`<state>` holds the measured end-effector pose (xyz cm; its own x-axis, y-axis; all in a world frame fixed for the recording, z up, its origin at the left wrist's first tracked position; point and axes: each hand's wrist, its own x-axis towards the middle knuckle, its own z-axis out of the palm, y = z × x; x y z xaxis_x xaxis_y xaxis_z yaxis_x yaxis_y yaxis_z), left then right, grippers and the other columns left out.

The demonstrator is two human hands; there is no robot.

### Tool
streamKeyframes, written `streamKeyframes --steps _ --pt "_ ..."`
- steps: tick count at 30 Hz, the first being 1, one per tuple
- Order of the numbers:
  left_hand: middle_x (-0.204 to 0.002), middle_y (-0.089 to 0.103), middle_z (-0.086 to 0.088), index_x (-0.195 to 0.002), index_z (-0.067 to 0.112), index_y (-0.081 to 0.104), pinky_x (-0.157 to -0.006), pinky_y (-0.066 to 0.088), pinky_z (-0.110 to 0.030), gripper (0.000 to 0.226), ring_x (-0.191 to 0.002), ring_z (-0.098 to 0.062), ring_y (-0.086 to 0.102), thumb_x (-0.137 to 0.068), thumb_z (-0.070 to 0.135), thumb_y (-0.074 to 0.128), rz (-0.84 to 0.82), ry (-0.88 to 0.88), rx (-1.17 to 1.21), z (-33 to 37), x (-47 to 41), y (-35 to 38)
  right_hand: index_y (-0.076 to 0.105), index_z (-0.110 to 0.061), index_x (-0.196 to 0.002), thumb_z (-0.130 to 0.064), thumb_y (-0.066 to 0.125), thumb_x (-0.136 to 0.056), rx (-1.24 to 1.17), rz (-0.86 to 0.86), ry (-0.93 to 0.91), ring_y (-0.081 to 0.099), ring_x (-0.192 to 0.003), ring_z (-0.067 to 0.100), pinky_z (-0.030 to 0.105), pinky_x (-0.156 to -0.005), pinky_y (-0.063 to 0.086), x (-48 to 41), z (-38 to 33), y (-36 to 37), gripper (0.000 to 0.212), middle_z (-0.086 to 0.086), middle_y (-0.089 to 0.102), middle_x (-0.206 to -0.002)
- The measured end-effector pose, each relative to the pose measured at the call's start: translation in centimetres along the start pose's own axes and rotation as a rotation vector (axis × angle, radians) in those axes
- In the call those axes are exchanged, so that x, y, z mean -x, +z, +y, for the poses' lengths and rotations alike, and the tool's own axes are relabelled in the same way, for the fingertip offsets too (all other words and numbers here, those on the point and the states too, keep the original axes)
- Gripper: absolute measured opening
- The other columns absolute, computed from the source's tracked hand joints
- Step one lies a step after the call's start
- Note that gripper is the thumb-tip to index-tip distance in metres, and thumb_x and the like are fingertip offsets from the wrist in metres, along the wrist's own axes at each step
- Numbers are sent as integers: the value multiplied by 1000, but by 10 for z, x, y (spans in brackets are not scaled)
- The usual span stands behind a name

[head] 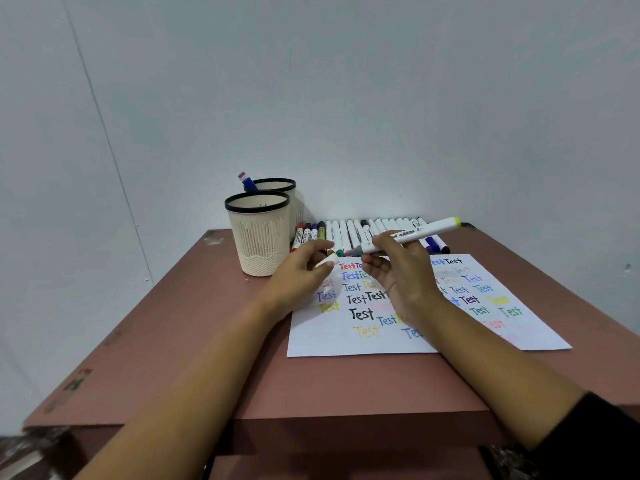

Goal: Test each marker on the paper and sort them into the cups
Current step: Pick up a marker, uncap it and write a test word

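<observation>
Now the right hand (398, 271) pinches an uncapped white marker (412, 233) just above the paper (346, 341), while the left hand (301, 271) pinches its cap (329, 262) over the paper's far-left corner. Testing is in hand; next, the tip probably needs lowering onto bare paper.

Bare room corner, desk-like: worn reddish bench (166, 327) against plain white walls (381, 98), pen cups (258, 233) ahead of the left hand (301, 271).
</observation>
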<state>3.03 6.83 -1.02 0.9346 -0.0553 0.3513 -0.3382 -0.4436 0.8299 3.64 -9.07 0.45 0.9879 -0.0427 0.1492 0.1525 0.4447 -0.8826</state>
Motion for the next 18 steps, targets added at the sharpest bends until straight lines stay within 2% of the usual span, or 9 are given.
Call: streamKeyframes --steps 2,4,8,12,15,18 --pt "-85 55 3 -119 18 50 -62 41 -15 28 -77 -8 53 -92 15 55 6 2 48 0 0 1 54 -9 -77 -4 57 -89 21 -41 16 59 -64 21 24 -56 54 -1 1 0 14 21 62 -83" --pt "-85 57 2 -109 17 53 -60 41 -14 19 -73 -7 52 -91 13 56 0 13 78 2 0 2 53 -9 -79 -4 58 -90 49 -93 31 58 -64 21 24 -56 54 -1 3 1 12 25 60 -90" --pt "-80 60 0 -99 12 63 -62 42 -21 10 -70 -10 52 -91 14 57 -42 31 76 4 2 1 55 -10 -82 -5 59 -90 77 -153 85 58 -63 18 24 -54 52 0 3 1 11 13 61 -79" --pt "-70 62 6 -88 15 62 -54 43 -17 12 -60 -3 55 -94 16 52 -72 2 239 6 5 2 58 -13 -83 -10 63 -89 51 -170 134 54 -59 13 22 -51 46 1 2 0 8 4 59 -72" --pt "-61 59 7 -85 11 60 -49 39 -17 15 -52 -6 49 -95 16 49 -95 -19 330 6 5 4 59 -13 -83 -13 64 -88 71 -183 132 46 -54 10 20 -46 40 1 2 -1 8 1 52 -64" --pt "-56 58 6 -83 7 57 -47 37 -17 16 -49 -7 44 -95 11 47 -103 -21 387 8 6 6 59 -9 -84 -13 63 -89 76 -197 137 45 -49 10 19 -44 39 0 3 -2 8 2 49 -58"
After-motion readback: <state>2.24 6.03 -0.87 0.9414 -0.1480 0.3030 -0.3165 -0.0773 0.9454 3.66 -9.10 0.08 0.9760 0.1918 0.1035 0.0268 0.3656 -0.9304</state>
